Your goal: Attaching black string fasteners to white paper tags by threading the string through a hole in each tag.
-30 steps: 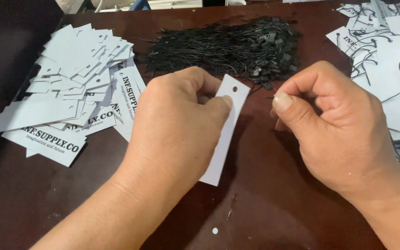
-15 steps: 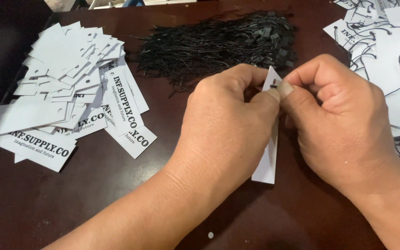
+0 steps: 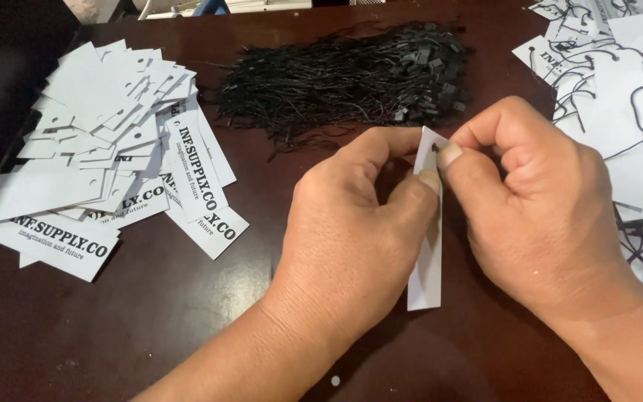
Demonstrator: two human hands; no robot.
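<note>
since the earlier frames, both hands have closed in on each other and the white rectangular card tag [image 3: 427,260] has turned from lying flat toward the camera to standing almost edge-on between them. the left hand [image 3: 351,238] pinches the tag's upper part between thumb and forefinger, fingers curled tight on it; the right hand [image 3: 541,216] presses thumb and forefinger at the small punched hole near the tag's top, where a dark bit of thin black string shows, so its fingers appear clenched on that string, though most of it is hidden. the tag hangs over the dark brown desk [image 3: 150,320] near the centre, its lower end free at six o'clock.

at twelve o'clock lies a loose heap of black string loops with small plastic locks [image 3: 344,78]. at nine o'clock spreads a pile of plain white card tags [image 3: 106,141], some printed in black. at two to three o'clock sits a pile of white tags already strung with black loops [image 3: 619,97].

the tag looks light, thin and fairly stiff, easy to crease; it seems best held by its edges near the hole.
</note>
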